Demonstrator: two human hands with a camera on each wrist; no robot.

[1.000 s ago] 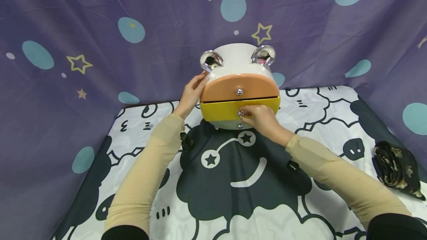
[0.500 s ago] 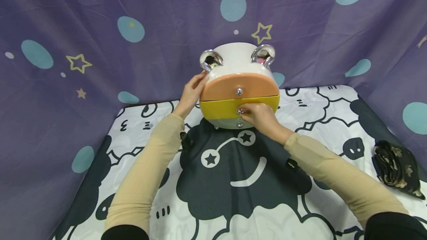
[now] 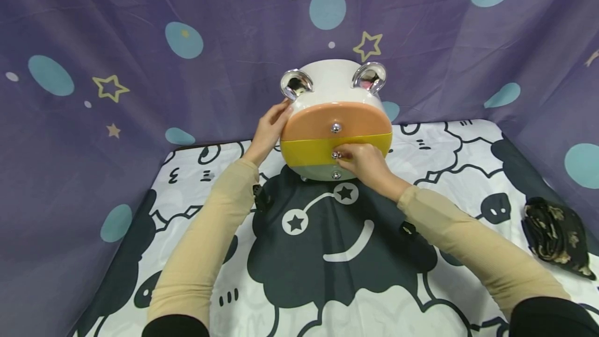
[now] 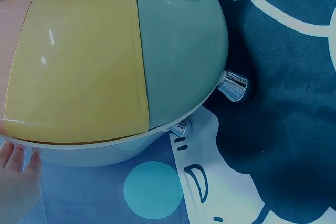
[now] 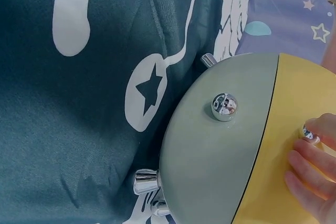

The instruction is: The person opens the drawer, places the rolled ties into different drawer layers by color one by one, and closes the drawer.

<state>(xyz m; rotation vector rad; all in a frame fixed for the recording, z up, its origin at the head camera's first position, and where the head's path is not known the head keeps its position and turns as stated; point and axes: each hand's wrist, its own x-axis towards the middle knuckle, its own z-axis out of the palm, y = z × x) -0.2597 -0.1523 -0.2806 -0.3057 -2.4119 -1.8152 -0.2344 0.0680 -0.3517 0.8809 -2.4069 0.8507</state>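
A small rounded drawer cabinet [image 3: 327, 79] with a white shell and two silver ears stands at the back of the cloth. Its front has an orange drawer [image 3: 309, 121], a yellow drawer [image 3: 304, 152] and a grey-green drawer [image 3: 318, 172], each with a round chrome knob. My right hand [image 3: 372, 166] pinches the yellow drawer's knob [image 5: 308, 134] between thumb and forefinger, the other fingers lying against the yellow front. The yellow drawer sits flush with its neighbours. With extended fingers, my left hand [image 3: 270, 131] rests on the cabinet's left side, below the ear; the left wrist view shows the fingertips [image 4: 17, 157] at the shell's edge.
A sheep-patterned cloth [image 3: 327, 285] covers the table. Folded dark fabric [image 3: 557, 238] with a pale pattern lies at the right edge. Behind the cabinet hangs a purple curtain [image 3: 234, 66] with stars and blue dots. Short chrome feet [image 4: 233, 86] hold the cabinet up.
The yellow drawer has moved inward with my right hand on its knob, and the dark gap above it has closed. My left hand has stayed on the cabinet's side.
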